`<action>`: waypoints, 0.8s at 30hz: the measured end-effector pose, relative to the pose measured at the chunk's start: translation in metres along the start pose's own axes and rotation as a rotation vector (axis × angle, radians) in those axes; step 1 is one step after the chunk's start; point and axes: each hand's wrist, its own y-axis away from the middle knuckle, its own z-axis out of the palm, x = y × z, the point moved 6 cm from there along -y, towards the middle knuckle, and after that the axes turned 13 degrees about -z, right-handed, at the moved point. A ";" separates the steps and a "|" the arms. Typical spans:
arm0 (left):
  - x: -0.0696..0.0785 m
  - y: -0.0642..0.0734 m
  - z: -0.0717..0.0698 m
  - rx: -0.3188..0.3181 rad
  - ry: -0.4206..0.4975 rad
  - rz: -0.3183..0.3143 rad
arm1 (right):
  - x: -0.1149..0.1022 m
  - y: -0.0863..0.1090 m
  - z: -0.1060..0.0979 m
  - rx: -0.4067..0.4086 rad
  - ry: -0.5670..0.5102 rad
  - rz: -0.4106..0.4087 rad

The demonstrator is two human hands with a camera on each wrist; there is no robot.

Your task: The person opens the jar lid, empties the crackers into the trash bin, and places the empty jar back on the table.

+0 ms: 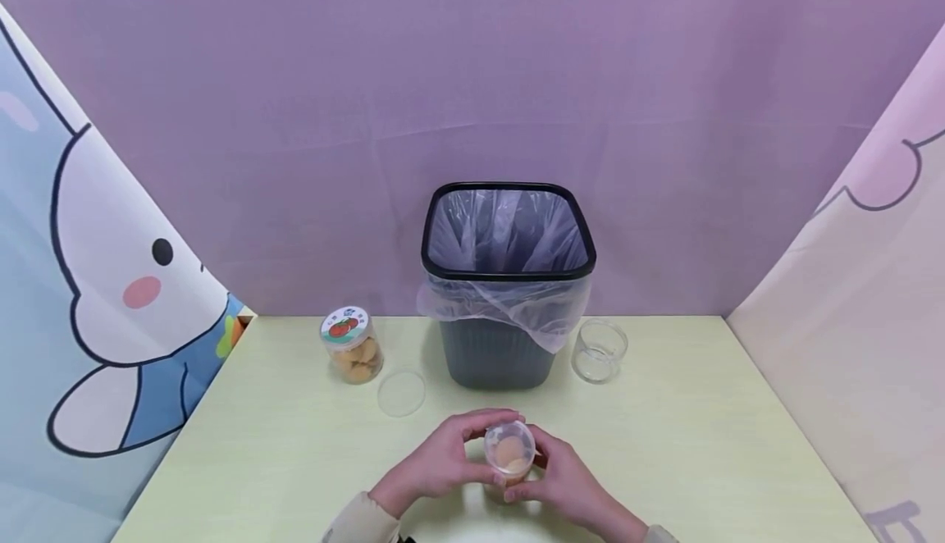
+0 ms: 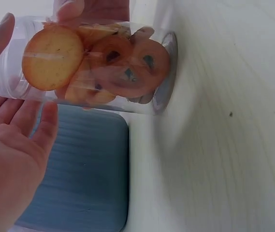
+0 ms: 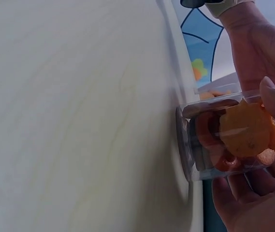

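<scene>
A clear plastic jar of cookies (image 1: 509, 454) is between my two hands near the front of the table. My left hand (image 1: 452, 454) grips it near the top, thumb on the near side and fingers round the far side. From the right, my right hand (image 1: 567, 477) holds the jar's side with thumb and curled fingers. Round and ring-shaped cookies (image 2: 54, 58) show through the wall in the left wrist view. In the right wrist view the jar's base (image 3: 184, 144) is right at the tabletop.
Behind the hands stands a dark bin (image 1: 496, 354) with a clear liner. A lidded cookie jar (image 1: 353, 354) and a flat translucent lid (image 1: 401, 393) are to its left. An open clear jar (image 1: 600, 352) stands to its right. Cloth walls (image 1: 295, 116) enclose the table.
</scene>
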 end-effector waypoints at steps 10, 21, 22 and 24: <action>0.003 0.003 0.000 0.043 -0.026 0.012 | 0.002 -0.001 0.000 0.010 0.021 -0.019; 0.001 0.007 0.000 0.089 -0.039 -0.015 | 0.003 0.000 0.001 0.023 0.031 0.021; 0.000 0.007 0.000 0.098 -0.039 -0.020 | 0.003 0.000 0.002 0.028 0.029 0.028; -0.001 0.008 0.002 0.119 -0.036 -0.024 | 0.003 0.001 0.002 0.039 0.033 0.041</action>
